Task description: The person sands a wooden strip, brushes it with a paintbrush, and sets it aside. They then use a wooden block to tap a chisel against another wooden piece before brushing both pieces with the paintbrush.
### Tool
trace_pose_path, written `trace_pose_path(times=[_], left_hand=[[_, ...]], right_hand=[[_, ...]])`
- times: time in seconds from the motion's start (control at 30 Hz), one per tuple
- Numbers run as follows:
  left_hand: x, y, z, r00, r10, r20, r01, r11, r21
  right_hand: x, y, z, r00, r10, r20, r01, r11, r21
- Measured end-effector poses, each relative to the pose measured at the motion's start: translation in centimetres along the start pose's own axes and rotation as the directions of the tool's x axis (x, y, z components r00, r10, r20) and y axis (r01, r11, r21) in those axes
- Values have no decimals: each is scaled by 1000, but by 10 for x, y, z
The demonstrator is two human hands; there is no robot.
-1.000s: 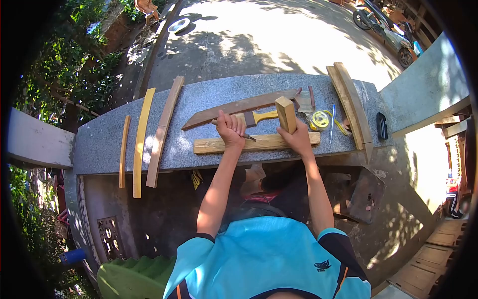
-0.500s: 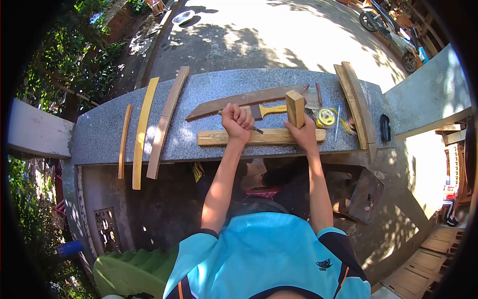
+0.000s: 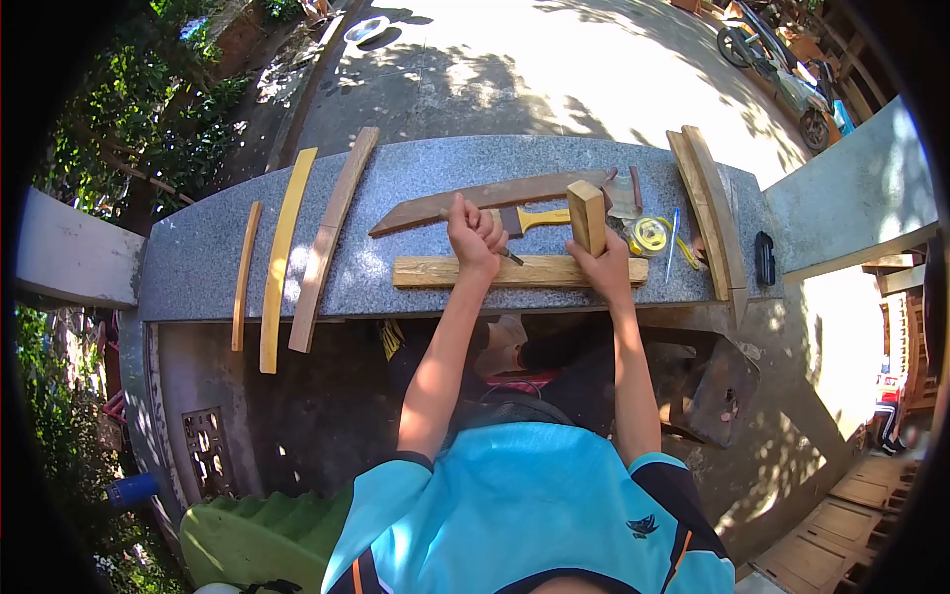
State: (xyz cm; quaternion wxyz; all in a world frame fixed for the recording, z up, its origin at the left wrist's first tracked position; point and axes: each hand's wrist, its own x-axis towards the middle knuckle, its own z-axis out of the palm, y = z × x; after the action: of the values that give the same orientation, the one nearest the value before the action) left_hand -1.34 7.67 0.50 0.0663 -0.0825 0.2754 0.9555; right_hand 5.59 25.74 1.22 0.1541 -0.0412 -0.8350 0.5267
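My left hand is closed around a chisel-like tool, its dark tip over the wooden beam lying along the tabletop's near edge. My right hand grips a squared block above the beam's right part; I can't quite tell whether they touch. Just beyond my hands, a brush and dark plank crowd the middle. Right of my right hand sit a tape measure and blue pen, then two boards and a black case by the right edge. At left, a brown board, yellow strip and short strip overhang the near edge. My widest room lies between brown board and beam, and along the far edge.
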Motion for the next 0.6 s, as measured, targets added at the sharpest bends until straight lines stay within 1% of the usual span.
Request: trace_pose_path(times=[0.1, 0.2, 0.3, 0.33, 0.4, 0.47, 0.5, 0.57, 0.6], left_hand=[[0, -5, 1, 996, 46, -82, -45, 999, 16], [0, -7, 2, 985, 112, -131, -108, 993, 38], [-4, -9, 1, 976, 133, -174, -124, 990, 59], [-5, -8, 2, 973, 140, -182, -132, 989, 60], [-7, -8, 5, 966, 159, -202, -150, 987, 61], [-12, -8, 6, 959, 176, -222, -164, 984, 69], [-13, -7, 5, 966, 176, -187, -167, 984, 63], [-13, -7, 2, 977, 181, -116, -177, 983, 42], [-14, -6, 5, 974, 181, -140, -176, 983, 45]], right_hand=[[2, 2, 1, 998, -59, -17, 58, 998, -38], [12, -25, 2, 974, -214, 74, 215, 977, -6], [38, -86, -4, 940, -147, 309, 151, 988, 12], [50, -108, -4, 905, -98, 414, 126, 991, -42], [73, -142, 6, 797, 13, 604, 99, 983, -152], [89, -149, 28, 749, -184, 637, 313, 945, -95], [94, -153, 38, 710, -279, 647, 416, 907, -65], [96, -150, 61, 729, -349, 589, 441, 897, -14], [97, -149, 68, 735, -382, 560, 454, 891, 12]])
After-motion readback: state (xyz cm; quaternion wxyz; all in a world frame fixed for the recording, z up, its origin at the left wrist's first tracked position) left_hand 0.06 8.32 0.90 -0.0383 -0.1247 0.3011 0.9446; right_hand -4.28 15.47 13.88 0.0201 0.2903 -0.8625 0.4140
